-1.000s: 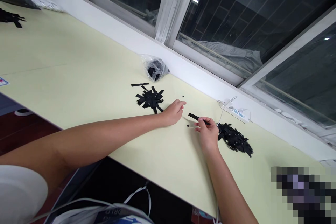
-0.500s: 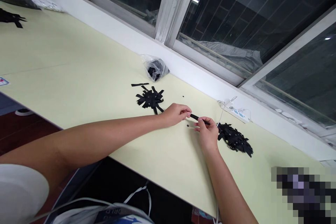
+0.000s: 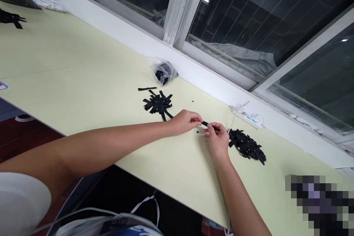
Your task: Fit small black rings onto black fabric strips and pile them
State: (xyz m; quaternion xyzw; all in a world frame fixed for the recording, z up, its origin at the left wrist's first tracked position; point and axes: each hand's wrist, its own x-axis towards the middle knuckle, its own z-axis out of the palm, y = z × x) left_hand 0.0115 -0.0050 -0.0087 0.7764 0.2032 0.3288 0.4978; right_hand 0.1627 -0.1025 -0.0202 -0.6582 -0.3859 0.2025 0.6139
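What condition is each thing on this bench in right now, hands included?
Left hand: pinching one end of the black strip.
Right hand: pinching the other end.
Black strip: held between both hands, just above the table.
Left pile of strips: loose, fanned out flat.
Right pile of strips: heaped, untouched.
Plastic bag: crumpled, dark pieces inside.
Small black ring: lying on the table.

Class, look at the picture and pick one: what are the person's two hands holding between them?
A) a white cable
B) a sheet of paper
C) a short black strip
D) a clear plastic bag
C: the left hand and right hand each pinch an end of the short black strip above the table.
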